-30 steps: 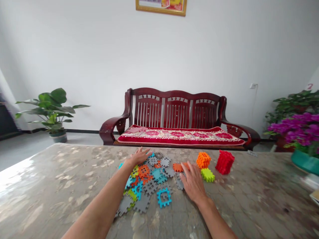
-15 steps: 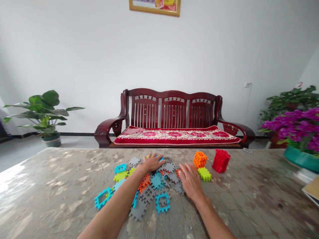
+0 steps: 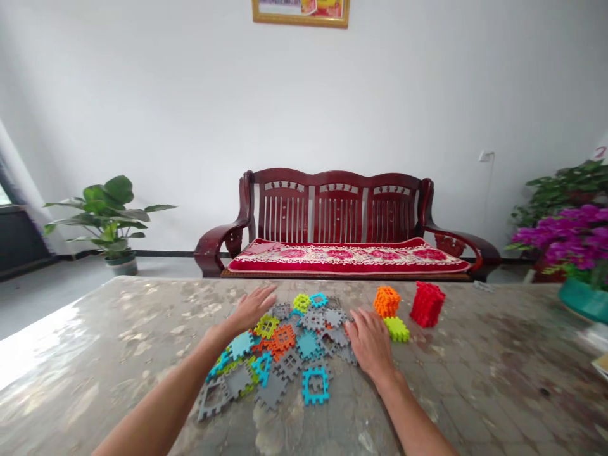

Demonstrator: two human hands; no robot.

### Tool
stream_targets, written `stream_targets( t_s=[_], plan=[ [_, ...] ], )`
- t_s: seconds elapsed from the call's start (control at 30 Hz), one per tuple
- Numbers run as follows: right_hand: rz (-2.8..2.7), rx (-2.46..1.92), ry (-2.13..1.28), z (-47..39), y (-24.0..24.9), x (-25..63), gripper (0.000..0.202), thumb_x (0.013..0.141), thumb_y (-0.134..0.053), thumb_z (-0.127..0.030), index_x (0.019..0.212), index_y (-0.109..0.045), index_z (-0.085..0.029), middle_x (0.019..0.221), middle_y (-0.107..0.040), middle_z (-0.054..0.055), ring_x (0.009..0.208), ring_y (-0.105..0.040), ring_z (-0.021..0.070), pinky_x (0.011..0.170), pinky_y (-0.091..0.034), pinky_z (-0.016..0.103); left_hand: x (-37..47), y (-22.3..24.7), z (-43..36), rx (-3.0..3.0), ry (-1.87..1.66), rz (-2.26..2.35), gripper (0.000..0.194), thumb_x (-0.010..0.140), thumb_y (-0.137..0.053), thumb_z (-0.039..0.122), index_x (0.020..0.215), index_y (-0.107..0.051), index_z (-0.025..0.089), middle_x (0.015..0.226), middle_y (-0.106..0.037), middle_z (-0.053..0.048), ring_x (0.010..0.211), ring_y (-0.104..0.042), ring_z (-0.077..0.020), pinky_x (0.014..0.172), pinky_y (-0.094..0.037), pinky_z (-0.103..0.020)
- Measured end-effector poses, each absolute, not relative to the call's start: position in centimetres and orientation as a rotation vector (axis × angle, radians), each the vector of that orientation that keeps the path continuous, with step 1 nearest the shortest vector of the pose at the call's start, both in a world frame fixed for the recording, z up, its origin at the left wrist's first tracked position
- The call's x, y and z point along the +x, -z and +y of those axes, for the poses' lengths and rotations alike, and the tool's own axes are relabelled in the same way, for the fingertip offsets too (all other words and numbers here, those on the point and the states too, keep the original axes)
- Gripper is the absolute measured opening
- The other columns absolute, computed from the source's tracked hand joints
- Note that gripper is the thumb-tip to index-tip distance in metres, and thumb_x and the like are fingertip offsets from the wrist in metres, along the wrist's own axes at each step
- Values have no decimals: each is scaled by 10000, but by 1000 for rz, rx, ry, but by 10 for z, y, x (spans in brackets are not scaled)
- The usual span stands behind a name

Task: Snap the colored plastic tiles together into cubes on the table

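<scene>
A loose pile of flat notched plastic tiles lies on the table, among them a teal tile [image 3: 309, 345], an orange tile [image 3: 283, 338], a grey tile [image 3: 272, 389] and a blue frame tile [image 3: 315, 386]. My left hand [image 3: 251, 309] is at the pile's far left edge, fingers stretched out, nothing seen in it. At the pile's right edge rests my right hand [image 3: 371, 342], palm down with fingers spread. Just beyond it are a stack of orange tiles [image 3: 387, 301] and some lime green tiles [image 3: 396, 329]. A taller red stack [image 3: 427, 304] stands farther right.
The patterned table [image 3: 475, 380] fills the foreground. A teal pot of purple flowers [image 3: 586, 300] stands at its right end. Behind the table is a dark red wooden bench [image 3: 337, 209], with a potted plant [image 3: 121, 263] on the floor at the left.
My left hand has moved left from the top of the pile to its left edge, uncovering tiles. Grey tiles now show at the lower left. My right hand has stayed beside the pile.
</scene>
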State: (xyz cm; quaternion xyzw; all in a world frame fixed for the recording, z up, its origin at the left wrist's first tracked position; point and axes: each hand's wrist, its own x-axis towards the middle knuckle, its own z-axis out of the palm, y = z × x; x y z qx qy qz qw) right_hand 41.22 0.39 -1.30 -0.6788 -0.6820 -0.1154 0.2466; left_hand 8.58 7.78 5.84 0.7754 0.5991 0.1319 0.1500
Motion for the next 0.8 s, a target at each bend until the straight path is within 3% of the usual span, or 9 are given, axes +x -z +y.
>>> stream_targets(
  t_s=[0.13,0.23,0.47,0.57,0.8],
  plan=[
    [-1889,-1848,321,2,9,410,414,1003,-386,-397,1279,-647,-232,1367,-618,87,1281,-520,266,1138,-288,463,20,-30,56,2082,-320,1966,615,978,-233,526,1546,-346,317,1622,-335,-45,1523,-204,-319,1197,-143,-616],
    [-1898,-1829,328,2,10,411,415,1003,-376,-398,1265,-657,-239,1369,-616,92,1279,-520,270,1135,-282,481,0,-12,46,2059,-288,2016,587,988,-220,494,1531,-375,333,1600,-380,-31,1519,-234,-271,1217,-147,-560],
    [-1944,-1818,308,4,18,413,438,1006,-341,-400,1248,-667,-238,1328,-644,96,1230,-562,266,1071,-356,447,36,-4,56,2100,-326,1962,581,993,-208,489,1498,-438,317,1610,-359,-29,1521,-231,-234,1231,-118,-521],
    [-1951,-1808,325,3,17,412,438,1008,-330,-394,1230,-675,-241,1307,-655,95,1211,-570,263,1056,-368,438,53,-4,67,2116,-445,1888,571,988,-223,494,1484,-452,330,1577,-423,-10,1507,-271,-225,1230,-145,-512],
    [-1955,-1773,371,-1,13,412,420,1008,-346,-372,1194,-692,-224,1267,-674,98,1188,-575,265,1083,-340,451,50,-11,70,2112,-594,1831,619,984,-192,452,1484,-462,205,1532,-490,-19,1405,-452,-175,1177,-328,-307]
  ],
)
